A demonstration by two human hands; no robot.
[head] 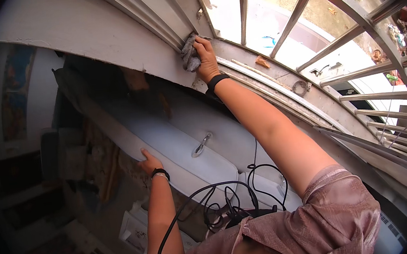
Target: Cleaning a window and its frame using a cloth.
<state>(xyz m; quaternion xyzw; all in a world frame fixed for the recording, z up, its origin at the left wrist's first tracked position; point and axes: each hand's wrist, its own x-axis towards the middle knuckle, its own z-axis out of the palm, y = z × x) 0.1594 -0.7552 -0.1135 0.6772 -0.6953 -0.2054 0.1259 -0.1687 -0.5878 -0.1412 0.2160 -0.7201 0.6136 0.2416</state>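
Observation:
My right hand point(207, 57) holds a crumpled grey cloth point(190, 54). The cloth presses into the lower corner of the window, where the white frame's upright tracks point(155, 16) meet the sill. Lower down on the left, my left hand point(151, 161) grips the rim of a long, pale, smooth-surfaced piece of furniture point(179, 144), its thumb on top; the fingers are mostly hidden beyond the rim. A shiny metal handle point(202, 145) is fixed to that furniture, right of my left hand.
Metal window bars point(293, 22) curve along the right, outside the sill. On the dusty ledge lie a dry leaf point(262, 61) and a coil of wire point(300, 88). Black cables point(230, 199) loop in front of my chest. A white box point(136, 228) stands below my left arm.

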